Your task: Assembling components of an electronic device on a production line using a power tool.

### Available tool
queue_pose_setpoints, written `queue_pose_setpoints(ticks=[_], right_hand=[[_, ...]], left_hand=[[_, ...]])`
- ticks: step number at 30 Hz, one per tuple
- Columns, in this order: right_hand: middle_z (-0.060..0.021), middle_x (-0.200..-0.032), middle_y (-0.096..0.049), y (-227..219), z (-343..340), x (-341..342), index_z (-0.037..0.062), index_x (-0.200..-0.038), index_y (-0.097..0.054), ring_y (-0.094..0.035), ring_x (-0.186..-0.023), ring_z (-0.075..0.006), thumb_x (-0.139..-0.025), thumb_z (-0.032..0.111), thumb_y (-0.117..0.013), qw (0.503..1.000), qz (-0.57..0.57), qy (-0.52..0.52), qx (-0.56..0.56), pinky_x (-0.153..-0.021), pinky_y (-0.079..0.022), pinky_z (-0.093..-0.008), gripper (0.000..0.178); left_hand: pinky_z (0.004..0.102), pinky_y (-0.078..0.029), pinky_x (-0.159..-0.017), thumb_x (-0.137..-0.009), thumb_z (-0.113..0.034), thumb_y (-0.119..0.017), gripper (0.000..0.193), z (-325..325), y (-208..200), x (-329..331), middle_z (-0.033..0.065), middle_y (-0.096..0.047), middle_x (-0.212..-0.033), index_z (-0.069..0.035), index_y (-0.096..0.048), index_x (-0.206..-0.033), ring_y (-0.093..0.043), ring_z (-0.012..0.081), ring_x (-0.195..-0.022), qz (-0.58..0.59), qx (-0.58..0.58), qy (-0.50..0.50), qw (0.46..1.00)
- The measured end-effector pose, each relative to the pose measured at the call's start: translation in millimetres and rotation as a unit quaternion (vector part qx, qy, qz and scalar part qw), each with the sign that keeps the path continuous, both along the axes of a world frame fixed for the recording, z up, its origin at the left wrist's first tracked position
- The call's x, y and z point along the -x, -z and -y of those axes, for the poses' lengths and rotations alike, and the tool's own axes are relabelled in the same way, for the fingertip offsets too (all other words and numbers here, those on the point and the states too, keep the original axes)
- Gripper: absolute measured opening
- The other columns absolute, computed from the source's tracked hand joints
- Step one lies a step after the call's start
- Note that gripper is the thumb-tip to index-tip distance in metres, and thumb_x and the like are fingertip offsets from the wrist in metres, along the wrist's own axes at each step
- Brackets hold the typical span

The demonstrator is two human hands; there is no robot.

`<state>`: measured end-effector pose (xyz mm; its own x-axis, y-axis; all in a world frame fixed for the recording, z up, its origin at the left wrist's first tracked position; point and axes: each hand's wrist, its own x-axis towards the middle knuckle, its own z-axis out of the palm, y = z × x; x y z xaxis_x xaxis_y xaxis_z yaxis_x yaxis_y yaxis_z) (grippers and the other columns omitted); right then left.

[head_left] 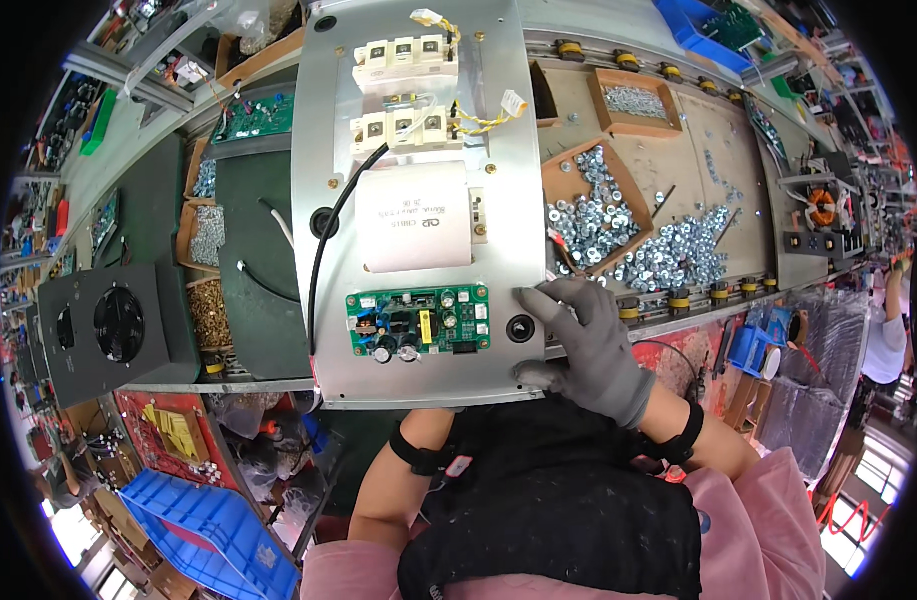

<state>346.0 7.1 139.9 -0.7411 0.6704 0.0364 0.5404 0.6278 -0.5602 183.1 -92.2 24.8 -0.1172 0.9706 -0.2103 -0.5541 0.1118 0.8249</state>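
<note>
We rest our gloved right hand (591, 345), fingers spread, on the aluminium mounting plate (509, 170) beside the green circuit board (419, 320), steadying it; our left hand is hidden.

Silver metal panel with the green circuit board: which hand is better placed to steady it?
Right. The grey-gloved right hand already rests on the silver metal panel's lower right corner; the left hand is hidden beneath its edge.
</note>
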Motion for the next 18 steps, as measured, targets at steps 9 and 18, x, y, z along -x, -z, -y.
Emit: queue_pose_setpoints(ticks=[9,18], right_hand=[[-0.0071,-0.114,-0.048,-0.1,2.4,1.8,0.0153,-0.130,-0.045,-0.046,-0.101,-0.0282,-0.062,0.041,-0.076,1.000,0.007,-0.005,-0.016,-0.088,-0.034,-0.0436,0.079],[-0.0075,-0.114,-0.048,1.4,4.5,1.0,0.0139,-0.129,-0.045,-0.046,-0.101,-0.0269,-0.064,0.040,-0.075,1.000,0.002,-0.007,-0.022,-0.088,-0.034,-0.0434,0.077]], left_hand=[[0.0374,-0.032,-0.107,-0.098,-0.036,-0.036,0.054,1.6,1.5,4.4,0.0098,-0.033,-0.143,-0.009,-0.022,-0.142,-0.035,0.0214,-0.129,-0.009,0.001,-0.007,1.000],[0.0375,-0.033,-0.106,-0.098,-0.035,-0.037,0.053,7.6,1.8,2.8,0.0100,-0.034,-0.142,-0.009,-0.023,-0.142,-0.036,0.0215,-0.129,-0.042,-0.013,-0.001,0.999]])
